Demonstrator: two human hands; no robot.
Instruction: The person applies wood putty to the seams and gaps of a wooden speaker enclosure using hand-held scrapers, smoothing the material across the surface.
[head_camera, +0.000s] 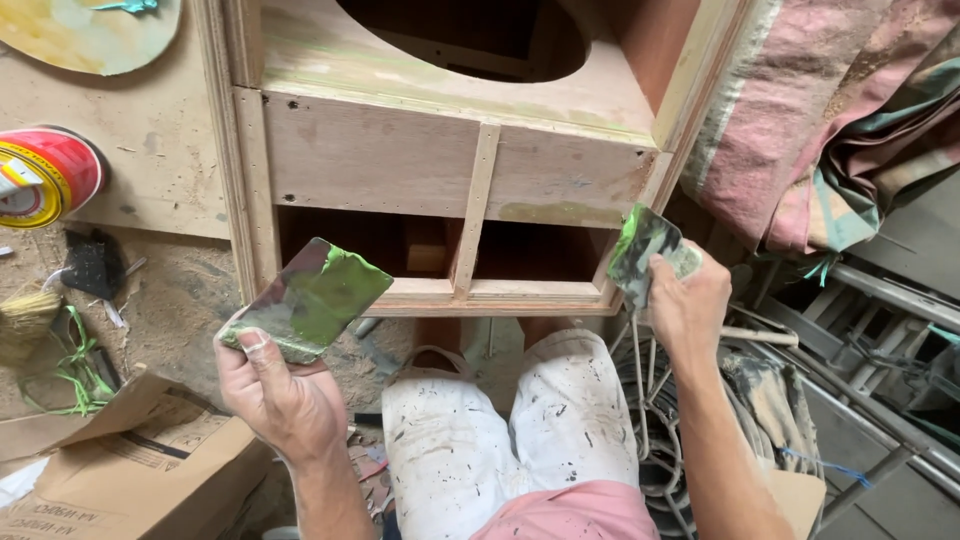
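the wooden cabinet (450, 150) is cut off by the top edge. the red-and-yellow can (45, 175) and brush (25, 320) are cropped at the left. the cardboard box (120, 480) is cropped at the bottom edge.

Brown cardboard box (120, 470) lower left; red-and-yellow labelled round tin (45, 175) at left edge

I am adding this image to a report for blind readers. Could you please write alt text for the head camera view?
A person's left hand holds a flat scraper smeared with green putty, and the right hand holds a smaller putty-covered scraper beside an unfinished plywood box. Paint-spotted white shorts show below.
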